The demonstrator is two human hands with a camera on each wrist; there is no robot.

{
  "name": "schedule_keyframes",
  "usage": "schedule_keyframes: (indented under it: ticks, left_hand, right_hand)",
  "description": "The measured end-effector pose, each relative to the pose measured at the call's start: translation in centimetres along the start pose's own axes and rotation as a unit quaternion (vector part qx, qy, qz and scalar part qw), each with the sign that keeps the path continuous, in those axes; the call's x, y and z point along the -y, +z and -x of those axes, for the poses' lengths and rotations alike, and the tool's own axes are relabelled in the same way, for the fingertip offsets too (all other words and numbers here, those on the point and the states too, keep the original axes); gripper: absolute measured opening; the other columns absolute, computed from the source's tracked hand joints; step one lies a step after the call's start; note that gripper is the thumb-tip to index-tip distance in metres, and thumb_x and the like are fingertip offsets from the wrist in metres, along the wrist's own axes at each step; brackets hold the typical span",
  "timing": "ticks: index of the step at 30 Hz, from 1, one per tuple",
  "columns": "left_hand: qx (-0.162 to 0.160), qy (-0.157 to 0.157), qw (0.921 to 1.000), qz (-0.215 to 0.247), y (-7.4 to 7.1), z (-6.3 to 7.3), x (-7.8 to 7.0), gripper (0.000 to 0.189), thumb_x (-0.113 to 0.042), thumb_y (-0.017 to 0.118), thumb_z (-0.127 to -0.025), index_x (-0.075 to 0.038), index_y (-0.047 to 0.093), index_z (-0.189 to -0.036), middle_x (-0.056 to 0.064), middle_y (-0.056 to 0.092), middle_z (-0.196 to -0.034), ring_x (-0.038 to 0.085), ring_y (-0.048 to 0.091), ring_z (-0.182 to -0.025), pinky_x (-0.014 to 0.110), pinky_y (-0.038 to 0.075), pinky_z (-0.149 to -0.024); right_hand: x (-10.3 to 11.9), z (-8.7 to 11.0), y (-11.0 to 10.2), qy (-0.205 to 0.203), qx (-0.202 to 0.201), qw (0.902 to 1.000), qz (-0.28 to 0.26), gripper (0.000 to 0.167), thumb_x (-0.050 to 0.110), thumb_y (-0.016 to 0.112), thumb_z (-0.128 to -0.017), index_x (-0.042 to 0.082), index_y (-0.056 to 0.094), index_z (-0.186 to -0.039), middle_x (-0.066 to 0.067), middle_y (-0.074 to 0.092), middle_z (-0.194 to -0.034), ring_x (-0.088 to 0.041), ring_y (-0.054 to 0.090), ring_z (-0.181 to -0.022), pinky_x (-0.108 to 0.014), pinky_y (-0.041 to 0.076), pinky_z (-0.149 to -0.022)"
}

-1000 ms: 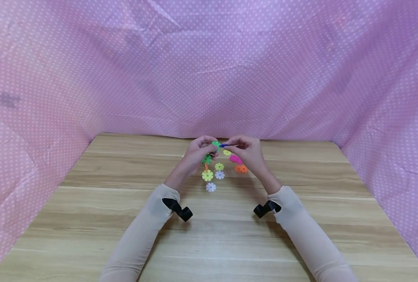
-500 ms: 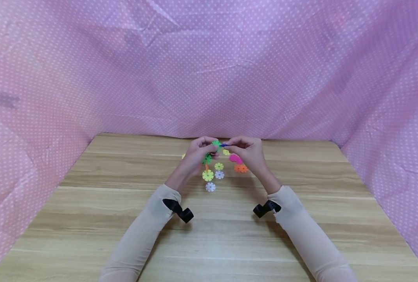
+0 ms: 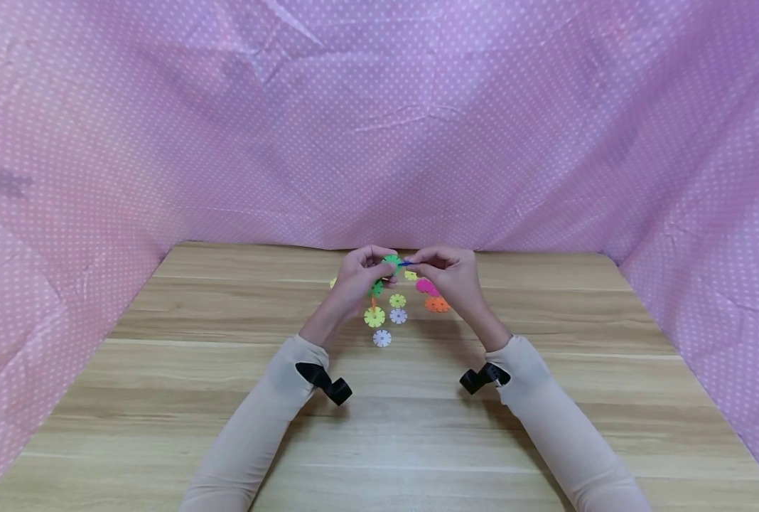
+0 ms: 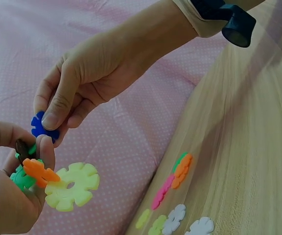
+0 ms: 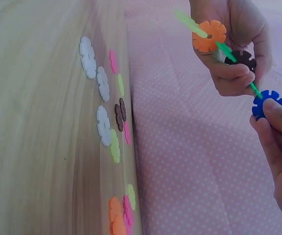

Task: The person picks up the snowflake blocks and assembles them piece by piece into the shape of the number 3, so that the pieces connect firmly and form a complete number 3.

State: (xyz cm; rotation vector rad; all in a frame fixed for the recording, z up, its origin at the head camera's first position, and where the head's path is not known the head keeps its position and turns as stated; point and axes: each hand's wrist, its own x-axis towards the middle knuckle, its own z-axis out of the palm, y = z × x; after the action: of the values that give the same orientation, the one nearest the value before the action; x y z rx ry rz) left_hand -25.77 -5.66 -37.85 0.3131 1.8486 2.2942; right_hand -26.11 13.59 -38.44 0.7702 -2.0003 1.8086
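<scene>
My left hand [image 3: 354, 279] grips a chain of slotted snowflake discs above the table. In the right wrist view its yellow disc [image 5: 190, 22], orange disc [image 5: 208, 34], green disc [image 5: 225, 51], dark brown disc [image 5: 245, 59] and a second green disc [image 5: 255, 89] run in a line. My right hand [image 3: 454, 279] pinches a blue disc [image 4: 43, 128] between thumb and fingers. The blue disc meets the second green disc edge to edge, set crosswise. How deep their slots sit together, I cannot tell. Fingers of the left hand hide part of the chain.
Loose discs lie flat on the wooden table [image 3: 379, 427] below the hands: white [image 3: 382, 338], yellow [image 3: 397, 301], pink [image 3: 427, 286] and orange [image 3: 437, 304] ones, plus brown ones [image 5: 120, 115]. A pink dotted cloth [image 3: 379, 142] hangs behind the table's far edge.
Both hands stay nearly in place with the blue disc against the green one. The hanging yellow end of the chain shifts very slightly.
</scene>
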Motion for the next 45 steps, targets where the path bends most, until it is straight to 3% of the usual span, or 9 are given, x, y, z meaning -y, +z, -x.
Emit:
schedule_keyframes:
  ticks: [4,7,11,19,26,32,38,45]
  left_hand:
    - [0.001,-0.003,0.9999,0.015,0.0,0.1,-0.2,0.024,0.004,0.059,-0.096,0.01,0.059,-0.12,0.003,0.063,-0.089,0.01,0.064,-0.07,0.02,0.06,-0.067]
    - [-0.001,-0.01,0.9995,0.03,0.0,0.1,-0.3,0.023,0.004,0.06,-0.096,0.009,0.06,-0.119,0.004,0.064,-0.089,0.009,0.065,-0.07,0.02,0.06,-0.068]
    - [0.005,-0.029,0.9987,0.043,-0.1,-0.1,-0.3,0.023,0.004,0.061,-0.096,0.008,0.061,-0.118,0.004,0.065,-0.089,0.009,0.065,-0.069,0.02,0.06,-0.068]
    - [0.03,-0.049,0.9983,-0.01,-1.2,-0.4,-0.6,0.023,-0.003,0.061,-0.098,0.002,0.064,-0.121,0.0,0.068,-0.089,0.014,0.067,-0.078,0.027,0.061,-0.076]
    - [0.048,-0.051,0.9972,-0.025,-1.3,-0.5,-0.8,0.031,-0.005,0.059,-0.101,0.005,0.061,-0.13,0.004,0.068,-0.112,0.015,0.065,-0.101,0.027,0.062,-0.079]
    - [0.037,-0.052,0.9979,-0.012,-1.2,-0.6,-0.6,0.036,-0.006,0.058,-0.101,0.004,0.06,-0.136,0.012,0.065,-0.13,0.011,0.067,-0.096,0.031,0.061,-0.09]
    - [0.011,-0.046,0.9986,0.022,-1.1,-0.4,-0.7,0.035,-0.001,0.061,-0.099,0.01,0.061,-0.132,0.006,0.07,-0.113,0.011,0.071,-0.093,0.046,0.051,-0.107]
    - [0.009,-0.046,0.9985,0.028,-1.0,-0.1,-1.0,0.028,0.001,0.063,-0.097,0.01,0.064,-0.124,0.001,0.073,-0.104,0.013,0.073,-0.092,0.046,0.052,-0.107]
  right_hand:
    - [0.1,0.0,0.1,0.001,-0.009,1.0,0.001,0.013,-0.011,0.076,-0.084,0.003,0.078,-0.082,-0.029,0.073,-0.083,-0.008,0.071,-0.064,-0.023,0.059,-0.057]
    - [0.2,0.0,0.2,0.004,-0.018,0.9998,0.002,0.004,-0.007,0.078,-0.084,-0.003,0.077,-0.083,-0.029,0.073,-0.083,-0.01,0.071,-0.062,-0.022,0.059,-0.056]
    - [0.2,0.0,0.4,0.004,-0.026,0.9997,0.002,0.003,-0.009,0.078,-0.083,-0.008,0.074,-0.083,-0.03,0.073,-0.083,-0.009,0.07,-0.063,-0.02,0.058,-0.056]
    - [0.4,0.1,0.6,-0.007,-0.008,0.9998,0.014,0.01,-0.013,0.076,-0.083,-0.003,0.077,-0.086,-0.028,0.073,-0.086,-0.007,0.071,-0.07,-0.02,0.06,-0.065]
    - [0.1,0.1,0.6,-0.015,-0.014,0.9995,0.024,0.007,-0.01,0.077,-0.083,-0.004,0.076,-0.086,-0.026,0.074,-0.086,-0.009,0.071,-0.072,-0.019,0.059,-0.065]
    - [0.2,0.0,0.6,0.0,-0.014,0.9995,0.029,0.004,-0.008,0.076,-0.085,-0.007,0.076,-0.089,-0.026,0.075,-0.09,-0.003,0.07,-0.074,-0.018,0.059,-0.065]
    - [0.3,-0.1,0.3,0.004,-0.012,0.9998,0.018,0.004,-0.009,0.077,-0.084,-0.008,0.075,-0.088,-0.028,0.074,-0.088,-0.008,0.072,-0.069,-0.02,0.059,-0.061]
    - [0.7,0.0,0.1,-0.03,-0.004,0.9995,0.013,0.005,-0.014,0.076,-0.082,-0.011,0.074,-0.086,-0.03,0.073,-0.086,-0.006,0.073,-0.071,-0.021,0.059,-0.059]
